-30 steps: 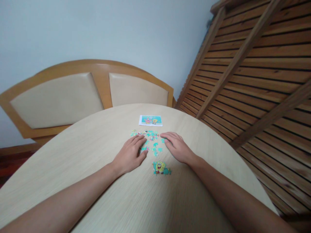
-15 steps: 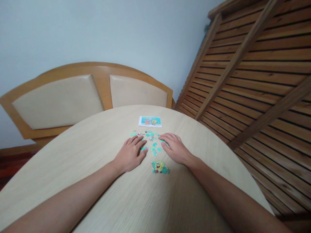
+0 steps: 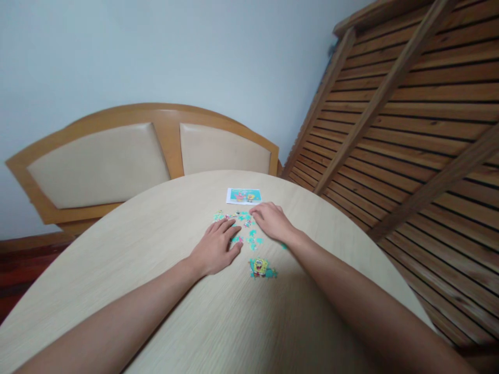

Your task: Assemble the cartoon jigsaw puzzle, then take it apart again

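- Moved toward eleven o'clock since earlier: the right hand [image 3: 272,221]; whether it grips, I cannot tell.
- Loosely spread, the left hand [image 3: 215,250] has loose puzzle pieces [image 3: 252,233] at two o'clock (the right hand's eight), a joined section [image 3: 259,267] at four.
- Pale table [image 3: 331,228]; padded backrest [image 3: 167,137] at eleven, slatted wood [image 3: 390,150] at two.

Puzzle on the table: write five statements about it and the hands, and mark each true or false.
1. The picture card lies beyond the loose puzzle pieces. True.
2. The joined section shows a yellow cartoon figure. True.
3. Both hands are off the table. False: the left hand and right hand are at the loose puzzle pieces.
4. The joined section lies beyond the picture card. False: it lies nearer the person.
5. The table has a curved edge. True.
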{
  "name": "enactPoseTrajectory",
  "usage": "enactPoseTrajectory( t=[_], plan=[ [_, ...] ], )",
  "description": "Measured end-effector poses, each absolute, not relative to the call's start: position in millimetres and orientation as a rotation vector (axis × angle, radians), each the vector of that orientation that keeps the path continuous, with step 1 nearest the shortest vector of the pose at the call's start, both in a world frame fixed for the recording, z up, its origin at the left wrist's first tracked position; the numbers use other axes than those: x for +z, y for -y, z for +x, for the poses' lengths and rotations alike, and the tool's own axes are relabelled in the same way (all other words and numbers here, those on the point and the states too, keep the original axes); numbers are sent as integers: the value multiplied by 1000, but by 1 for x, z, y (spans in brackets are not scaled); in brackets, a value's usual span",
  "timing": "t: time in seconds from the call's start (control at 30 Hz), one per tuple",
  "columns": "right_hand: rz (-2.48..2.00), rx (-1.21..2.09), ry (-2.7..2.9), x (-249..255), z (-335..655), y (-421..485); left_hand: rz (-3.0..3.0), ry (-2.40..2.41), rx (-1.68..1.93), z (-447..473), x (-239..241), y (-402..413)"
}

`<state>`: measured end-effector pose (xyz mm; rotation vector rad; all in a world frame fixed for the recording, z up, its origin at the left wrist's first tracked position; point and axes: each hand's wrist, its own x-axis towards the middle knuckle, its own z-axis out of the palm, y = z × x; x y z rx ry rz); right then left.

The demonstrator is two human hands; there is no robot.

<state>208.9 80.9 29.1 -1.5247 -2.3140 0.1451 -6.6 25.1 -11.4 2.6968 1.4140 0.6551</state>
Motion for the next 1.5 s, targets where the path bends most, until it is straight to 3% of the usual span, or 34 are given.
enactPoseTrajectory(
  t=[0.5,0.8,1.1,1.5],
  plan=[
    [-1794,209,2298,41,161,-115,2678,-1385,642,-2,-3,-21],
    [-1902,371,2287,43,145,-137,2717,-991,778,-2,2,-22],
    [-1609,415,2186,46,164,-89,2771,-381,594,-5,10,-16],
    [-1131,560,2155,21,231,7,2725,-500,648,-6,8,-17]
  ],
)
